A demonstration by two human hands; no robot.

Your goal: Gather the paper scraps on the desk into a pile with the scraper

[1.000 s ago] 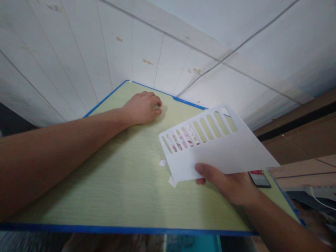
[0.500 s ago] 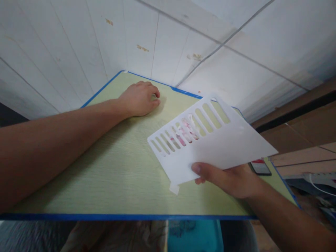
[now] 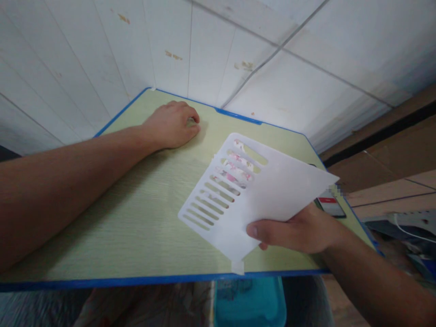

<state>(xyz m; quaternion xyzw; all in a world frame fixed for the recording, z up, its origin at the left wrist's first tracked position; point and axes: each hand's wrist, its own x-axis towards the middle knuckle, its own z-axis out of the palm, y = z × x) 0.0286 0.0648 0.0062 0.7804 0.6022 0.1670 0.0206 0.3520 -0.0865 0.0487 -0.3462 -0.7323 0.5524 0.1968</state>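
My right hand (image 3: 289, 231) grips a stiff white slotted card (image 3: 269, 195), its thumb on the near face and its fingers mostly hidden behind. The card is tilted above the table. Along its left part runs a row of rounded slots of growing width. Pink-and-white patterned pieces (image 3: 238, 172) show through some slots; what they are I cannot tell. A small whitish tab (image 3: 237, 267) hangs from the card's lowest corner. My left hand (image 3: 173, 123) rests on the table's far left part, fingers loosely curled, with a gap between thumb and forefinger and nothing visible in it.
The pale green table (image 3: 136, 218) has a blue edge. A phone-like device (image 3: 330, 204) with a red and white face lies at the right, behind my right wrist. White panelled wall (image 3: 204, 59) rises behind. A turquoise container (image 3: 252, 302) is below the front edge.
The slotted card has turned in my right hand, its slotted end swinging down and toward me. My left hand stays at the same place on the table. The view has shifted slightly.
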